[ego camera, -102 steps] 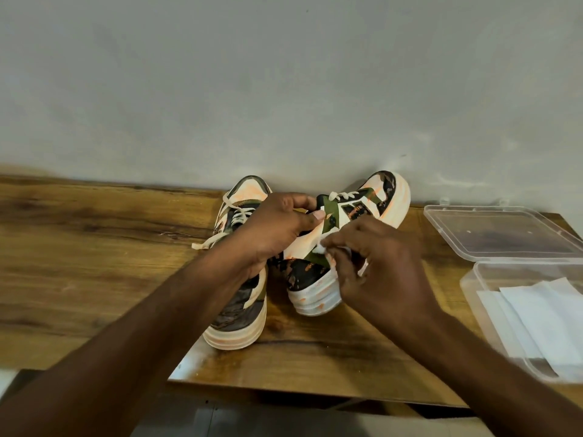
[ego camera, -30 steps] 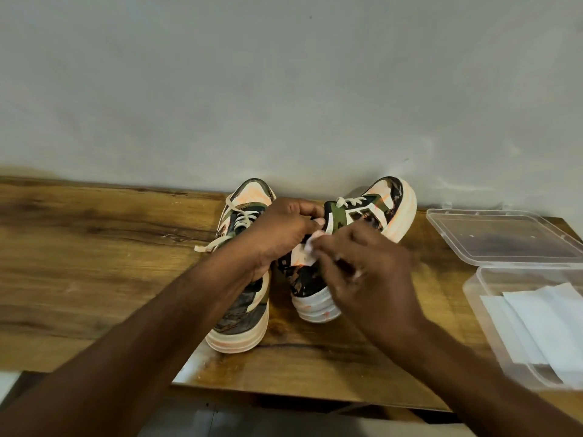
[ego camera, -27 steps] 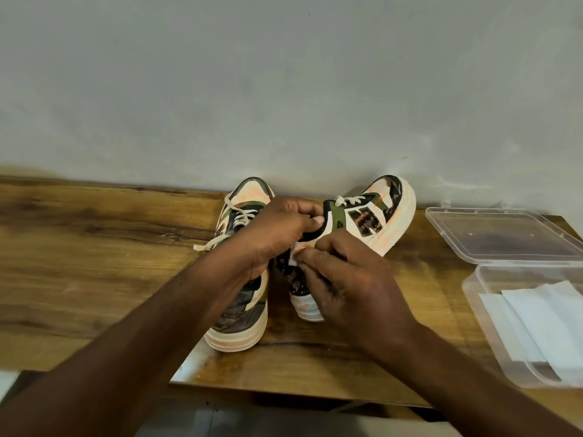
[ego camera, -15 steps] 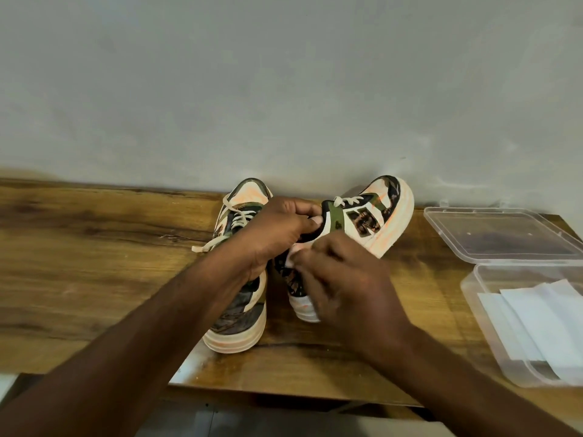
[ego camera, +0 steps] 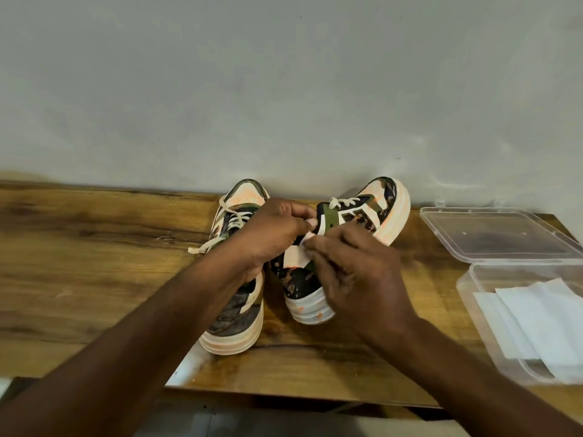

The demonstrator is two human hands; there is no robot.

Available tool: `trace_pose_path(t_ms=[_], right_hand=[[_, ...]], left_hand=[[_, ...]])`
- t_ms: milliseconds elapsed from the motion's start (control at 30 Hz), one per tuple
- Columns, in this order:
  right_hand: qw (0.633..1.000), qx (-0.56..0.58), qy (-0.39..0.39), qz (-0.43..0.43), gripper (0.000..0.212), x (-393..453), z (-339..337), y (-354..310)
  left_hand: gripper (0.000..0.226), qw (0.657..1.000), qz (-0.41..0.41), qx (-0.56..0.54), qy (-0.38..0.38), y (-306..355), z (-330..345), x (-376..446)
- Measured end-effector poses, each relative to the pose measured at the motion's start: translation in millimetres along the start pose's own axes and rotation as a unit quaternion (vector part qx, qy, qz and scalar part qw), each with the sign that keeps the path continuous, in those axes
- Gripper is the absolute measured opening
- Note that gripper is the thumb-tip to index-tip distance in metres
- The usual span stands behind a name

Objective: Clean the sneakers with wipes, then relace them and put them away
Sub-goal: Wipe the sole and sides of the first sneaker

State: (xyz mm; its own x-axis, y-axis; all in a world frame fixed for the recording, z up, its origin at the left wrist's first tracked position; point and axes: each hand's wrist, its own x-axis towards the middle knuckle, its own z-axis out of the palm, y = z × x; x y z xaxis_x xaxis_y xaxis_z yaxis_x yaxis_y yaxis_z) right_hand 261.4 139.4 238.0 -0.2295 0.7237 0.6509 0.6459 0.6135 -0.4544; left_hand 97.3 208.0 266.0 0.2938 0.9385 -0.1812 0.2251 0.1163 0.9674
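Head view: wood table (ego camera: 94, 263) set against a grey wall (ego camera: 284, 89). Two camo sneakers near the table's middle, toes toward the far edge by the wall. L sneaker (ego camera: 235, 307) stands flat on its sole, cream laces (ego camera: 232, 220) partly threaded w/ one end trailing onto the table. R sneaker (ego camera: 353, 216) is just beside it, tipped up, its heel on the table near the front edge and its toe raised toward the wall; orange marks on its white sole. L hand (ego camera: 271, 234) reaches over the L sneaker & grips the R sneaker at the collar, fingers curled round it. R hand (ego camera: 356, 279) lies over the R sneaker's side, fingers bent, pressing a small white wipe (ego camera: 298, 257) on the upper; only part of the wipe shows between the two hands. At the table's R edge, well apart from the sneakers: clear plastic box (ego camera: 467, 285) w/ white wipes (ego camera: 542, 323) inside, its clear lid (ego camera: 492, 231) lying open behind it, toward the far R corner.
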Motion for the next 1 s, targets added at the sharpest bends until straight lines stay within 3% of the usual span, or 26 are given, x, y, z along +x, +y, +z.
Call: trace_pose_path(t_ms=[133,300,567,833,1000], right_hand=[[0.999,-0.021,-0.032,-0.035,0.022,1.1,-1.6,6.6],[0.997,-0.015,0.04,0.066,0.019,14.7,-18.4,27.1],[0.993,-0.057,-0.079,-0.071,0.021,-8.1,3.5,-14.6],[0.994,-0.024,0.046,0.095,0.02,14.7,-22.7,24.9],[0.998,-0.025,-0.047,-0.016,0.027,-10.0,0.9,-20.2]], left_hand=[[0.022,1.0,-0.006,-0.008,-0.005,0.0,0.7,0.1],[0.021,1.0,0.004,0.013,0.016,-3.9,2.2,2.8],[0.02,1.0,-0.007,-0.01,0.008,0.3,0.8,0.3],[0.02,1.0,-0.007,0.006,0.026,0.2,3.1,0.8],[0.021,1.0,-0.006,-0.003,0.016,1.3,0.6,1.6]])
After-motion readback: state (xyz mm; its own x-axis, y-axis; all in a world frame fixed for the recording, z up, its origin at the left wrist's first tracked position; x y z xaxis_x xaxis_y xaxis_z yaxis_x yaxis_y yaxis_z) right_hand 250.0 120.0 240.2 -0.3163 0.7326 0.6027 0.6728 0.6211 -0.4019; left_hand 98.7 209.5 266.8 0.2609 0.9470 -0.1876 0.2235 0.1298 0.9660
